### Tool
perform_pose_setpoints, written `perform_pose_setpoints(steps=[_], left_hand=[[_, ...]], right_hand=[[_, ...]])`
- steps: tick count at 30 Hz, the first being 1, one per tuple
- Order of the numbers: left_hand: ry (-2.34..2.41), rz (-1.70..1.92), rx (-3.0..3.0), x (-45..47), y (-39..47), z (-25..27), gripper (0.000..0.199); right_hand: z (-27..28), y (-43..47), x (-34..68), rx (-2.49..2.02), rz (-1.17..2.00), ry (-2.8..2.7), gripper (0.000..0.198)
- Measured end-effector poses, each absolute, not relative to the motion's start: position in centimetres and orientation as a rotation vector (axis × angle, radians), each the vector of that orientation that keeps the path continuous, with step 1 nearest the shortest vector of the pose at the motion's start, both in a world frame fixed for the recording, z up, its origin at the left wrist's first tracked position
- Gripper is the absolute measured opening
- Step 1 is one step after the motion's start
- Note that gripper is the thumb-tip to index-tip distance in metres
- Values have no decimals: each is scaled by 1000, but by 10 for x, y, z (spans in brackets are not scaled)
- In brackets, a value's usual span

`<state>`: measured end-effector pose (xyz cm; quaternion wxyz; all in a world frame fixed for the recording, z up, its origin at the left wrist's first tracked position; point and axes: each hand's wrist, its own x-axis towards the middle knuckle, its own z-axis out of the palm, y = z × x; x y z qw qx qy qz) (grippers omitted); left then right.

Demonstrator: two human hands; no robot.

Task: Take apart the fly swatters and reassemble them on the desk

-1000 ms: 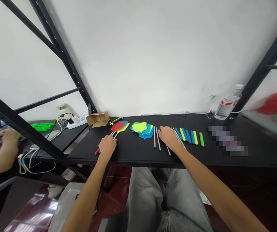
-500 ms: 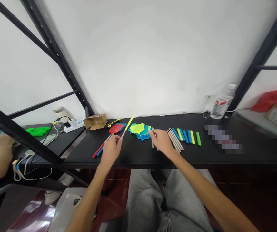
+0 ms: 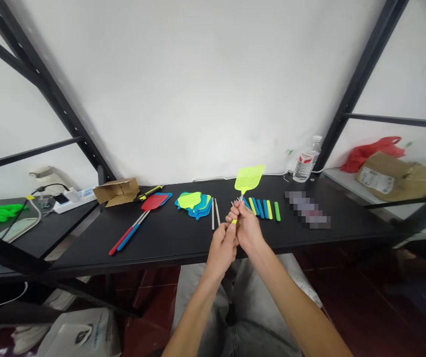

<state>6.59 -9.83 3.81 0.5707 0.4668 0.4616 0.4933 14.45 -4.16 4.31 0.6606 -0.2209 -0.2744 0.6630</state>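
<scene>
Both hands are closed on a yellow-green fly swatter (image 3: 249, 179) raised above the front of the table. My left hand (image 3: 222, 248) wraps round its lower end, where a bit of yellow handle shows between the fingers. Higher up, my right hand (image 3: 249, 227) grips near the metal rod, just below the mesh head. A red fly swatter (image 3: 155, 201) and a blue fly swatter (image 3: 134, 231) lie together on the left. Between them and my hands is a pile of blue and yellow swatter heads (image 3: 198, 204). Metal rods (image 3: 213, 213) lie close by, some hidden behind my hands.
Coloured handle tubes (image 3: 265, 208) lie in a row right of my hands, ending with a green one (image 3: 277, 211). A water bottle (image 3: 305, 161) stands at the back right. An open cardboard box (image 3: 118, 192) and a yellow-black cutter (image 3: 151, 193) sit at the back left.
The view has turned right. My left hand has brought the yellow swatter to the right, and my right hand has left the rods and closed on it too. The swatter's mesh face now shows.
</scene>
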Motion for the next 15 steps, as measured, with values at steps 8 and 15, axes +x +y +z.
perform_pose_setpoints(steps=[8,15], left_hand=[[856,849,865,97,-133,31,43],[1389,865,1945,162,-43,55,49]], right_hand=[[84,-20,279,-506,1122,-671,27],[45,-22,332,-1001,1090,-859,35]])
